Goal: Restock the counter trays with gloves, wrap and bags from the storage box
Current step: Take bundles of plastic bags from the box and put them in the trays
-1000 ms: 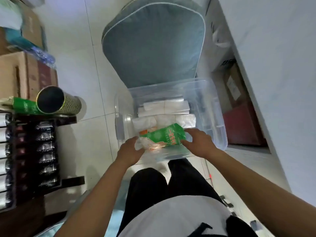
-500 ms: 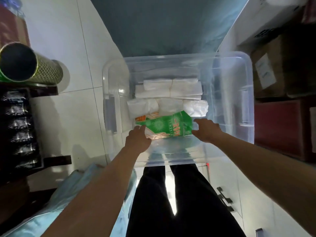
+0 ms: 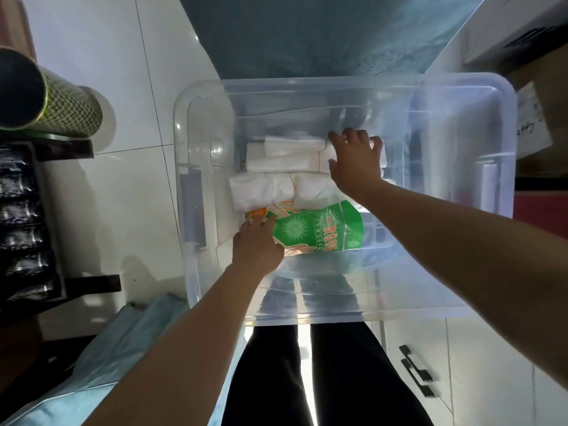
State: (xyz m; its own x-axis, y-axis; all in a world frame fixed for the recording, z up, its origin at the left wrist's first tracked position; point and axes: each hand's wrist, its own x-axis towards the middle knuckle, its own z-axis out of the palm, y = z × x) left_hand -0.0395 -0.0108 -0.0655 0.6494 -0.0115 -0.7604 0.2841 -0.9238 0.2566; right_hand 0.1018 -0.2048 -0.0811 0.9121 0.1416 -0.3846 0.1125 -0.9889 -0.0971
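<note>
A clear plastic storage box (image 3: pixel 498 96) stands on the floor in front of me. Inside lie several white folded bag bundles (image 3: pixel 289 155) and, nearer me, a green and orange packet of gloves (image 3: pixel 319 232). My left hand (image 3: pixel 256 244) rests on the packet's left end with its fingers over the orange edge. My right hand (image 3: pixel 353 161) reaches deeper into the box, fingers spread over the right end of the white bundles at the back. Whether it grips one is hidden by the hand itself.
A dark patterned tube (image 3: pixel 52 103) lies on a black rack (image 3: pixel 33 210) at the left. A grey-blue cushion (image 3: pixel 307 32) sits behind the box. Cardboard boxes (image 3: pixel 538 118) stand at the right, white cabinet drawers (image 3: pixel 461 364) at lower right, light blue cloth (image 3: pixel 116 348) at lower left.
My right hand has left the green packet's right end and moved farther in, onto the white bundles at the back. My left hand stays on the packet. The view has come closer to the box.
</note>
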